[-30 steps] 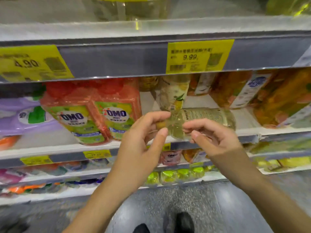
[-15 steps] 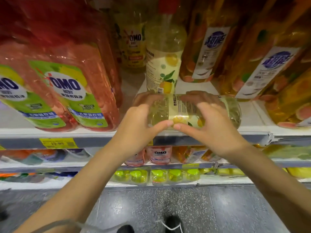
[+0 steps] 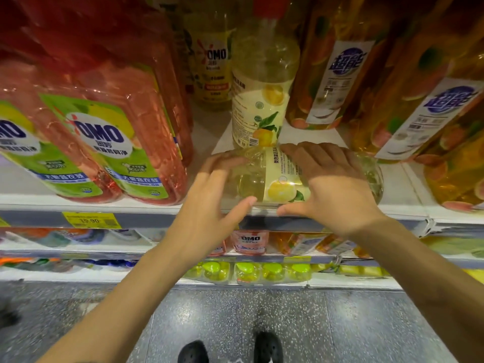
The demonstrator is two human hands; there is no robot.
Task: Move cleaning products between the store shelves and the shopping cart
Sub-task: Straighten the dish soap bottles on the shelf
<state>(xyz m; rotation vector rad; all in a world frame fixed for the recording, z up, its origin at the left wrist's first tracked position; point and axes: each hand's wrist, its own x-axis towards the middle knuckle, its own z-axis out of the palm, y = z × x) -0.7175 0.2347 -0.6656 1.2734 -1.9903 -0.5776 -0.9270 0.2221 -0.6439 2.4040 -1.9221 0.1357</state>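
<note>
Held in the air before the shelf a second ago, the lemon bottle [image 3: 277,179] now lies on its side along the front lip of the shelf [image 3: 408,205], and the camera has drawn closer. The left hand [image 3: 217,197] wraps the clear neck end, fingers over the top and thumb on the near side. The right hand [image 3: 335,189] spans the label and base the same way, fingers laid over, thumb stretched below. The risk, by the look of it, is that a round bottle lying parallel to the edge could roll off to the floor if both hands let go at once. A push further in could also knock the upright bottle [image 3: 262,100] standing just behind it. The plastic looks thin, clear and smooth, so a hard squeeze may dent it or let it slip. It holds pale yellow liquid under a cream label printed with lemons. Red OMO packs [image 3: 112,132] stand to the left, orange bottles [image 3: 337,74] to the right.
</note>
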